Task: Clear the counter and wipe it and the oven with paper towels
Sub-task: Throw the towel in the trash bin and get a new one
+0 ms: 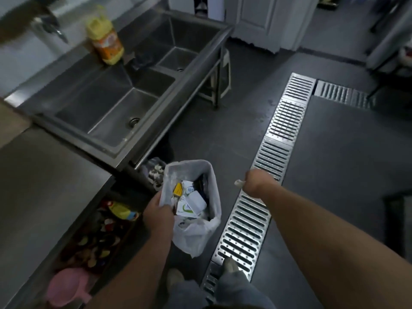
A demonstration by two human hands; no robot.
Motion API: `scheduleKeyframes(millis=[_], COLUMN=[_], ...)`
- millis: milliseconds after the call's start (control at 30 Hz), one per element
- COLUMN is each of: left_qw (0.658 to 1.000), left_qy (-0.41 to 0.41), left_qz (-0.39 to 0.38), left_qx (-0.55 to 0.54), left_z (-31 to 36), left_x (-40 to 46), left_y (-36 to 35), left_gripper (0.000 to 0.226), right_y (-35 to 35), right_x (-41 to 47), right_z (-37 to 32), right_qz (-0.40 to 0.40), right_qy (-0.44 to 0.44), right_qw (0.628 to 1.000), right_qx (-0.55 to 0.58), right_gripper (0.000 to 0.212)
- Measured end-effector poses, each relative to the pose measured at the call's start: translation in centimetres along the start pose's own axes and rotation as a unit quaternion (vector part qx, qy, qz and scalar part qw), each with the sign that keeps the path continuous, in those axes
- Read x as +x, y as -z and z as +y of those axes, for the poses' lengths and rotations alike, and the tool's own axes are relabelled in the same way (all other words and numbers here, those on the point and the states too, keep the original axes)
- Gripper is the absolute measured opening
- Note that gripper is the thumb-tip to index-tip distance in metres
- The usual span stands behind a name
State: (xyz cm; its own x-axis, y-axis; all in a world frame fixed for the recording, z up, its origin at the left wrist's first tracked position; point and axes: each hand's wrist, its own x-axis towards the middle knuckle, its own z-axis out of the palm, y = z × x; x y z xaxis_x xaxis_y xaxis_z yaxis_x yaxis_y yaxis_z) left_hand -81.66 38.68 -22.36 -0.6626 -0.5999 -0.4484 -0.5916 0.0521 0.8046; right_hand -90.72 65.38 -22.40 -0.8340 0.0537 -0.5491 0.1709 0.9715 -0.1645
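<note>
Below, left grip (158, 216) pinches the bag (196, 233) rim; right grip (256, 182) clenches paper.

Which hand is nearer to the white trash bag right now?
Left. The left hand grips the white trash bag at its near rim; the right hand is off to the bag's right, above the floor grate, not touching it.

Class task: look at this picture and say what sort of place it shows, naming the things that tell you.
Most likely a commercial kitchen: a stainless steel double sink, a long metal floor drain grate set in the dark floor, and a steel counter beside the sink.
</note>
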Motion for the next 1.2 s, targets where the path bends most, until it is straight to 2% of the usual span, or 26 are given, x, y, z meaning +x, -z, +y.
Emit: scheduleKeyframes(millis=[67,167,367,633,700,867,1000,1100,1200], left_qw=[1.0,0.999,0.994,0.983,0.978,0.975,0.974,0.978,0.982], left_qy=[-0.018,-0.035,-0.044,-0.038,-0.048,-0.044,-0.033,-0.018,-0.011], left_qz=[-0.013,-0.025,-0.094,-0.17,-0.19,-0.199,-0.208,-0.187,-0.17], left_qx=[0.015,0.033,0.041,0.058,0.078,0.087,0.087,0.088,0.083], left_z=[1.7,4.1,7.9,16.6,18.9,23.1,25.9,27.8,30.0], left_x=[0.8,2.1,7.0,16.9,19.4,24.3,27.5,29.5,31.7], left_y=[-2.5,-6.0,-11.5,-17.5,-19.0,-23.3,-27.2,-30.3,-33.8], left_gripper=[0.053,0.053,0.054,0.052,0.052,0.045,0.044,0.043,0.04], right_y=[0.6,1.6,5.3,13.4,15.0,17.2,18.9,20.8,23.5], right_x=[0.6,2.1,6.8,15.9,18.4,24.2,29.3,33.6,38.9], right_z=[1.5,2.6,2.3,0.0,-0.6,-1.9,-1.5,-0.2,1.3], right_qz=[-0.018,-0.038,-0.022,0.012,0.02,0.02,0.018,0.008,0.006], right_qy=[-0.016,-0.03,-0.066,-0.135,-0.15,-0.159,-0.171,-0.162,-0.151], right_qw=[1.0,0.999,0.998,0.991,0.988,0.986,0.983,0.986,0.988], right_qx=[0.002,-0.015,-0.012,0.016,0.023,0.046,0.061,0.045,0.032], right_gripper=[0.051,0.028,0.031,0.016,0.019,0.045,0.043,0.042,0.051])
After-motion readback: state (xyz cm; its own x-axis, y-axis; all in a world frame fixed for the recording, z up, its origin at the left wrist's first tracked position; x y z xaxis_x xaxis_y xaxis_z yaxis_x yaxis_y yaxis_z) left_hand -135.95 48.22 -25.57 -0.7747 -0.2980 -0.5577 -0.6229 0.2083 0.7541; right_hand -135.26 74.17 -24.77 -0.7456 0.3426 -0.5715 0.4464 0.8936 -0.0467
